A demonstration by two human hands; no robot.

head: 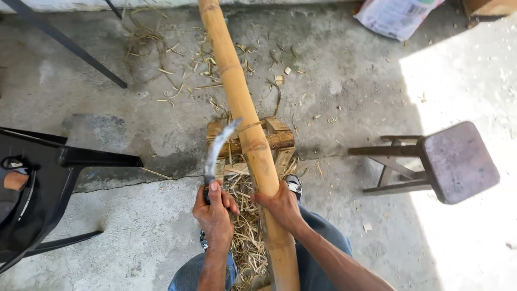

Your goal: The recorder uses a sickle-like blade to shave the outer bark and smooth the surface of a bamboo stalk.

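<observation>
Right now I have my right hand [281, 207] wrapped around the bamboo pole [245, 118], whose long axis runs away from me across the wooden block [277, 137], while my left hand [215, 213] grips the curved knife [216, 153], blade just left of the pole.

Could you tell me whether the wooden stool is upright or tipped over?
Tipped over: the wooden stool lies sideways, legs pointing left along the concrete floor.

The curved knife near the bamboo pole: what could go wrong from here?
1. The curved knife in the left hand lies close to the right hand gripping the bamboo pole; a slip might cut it.
2. The pole rests on a small wooden block and could roll off.
</observation>
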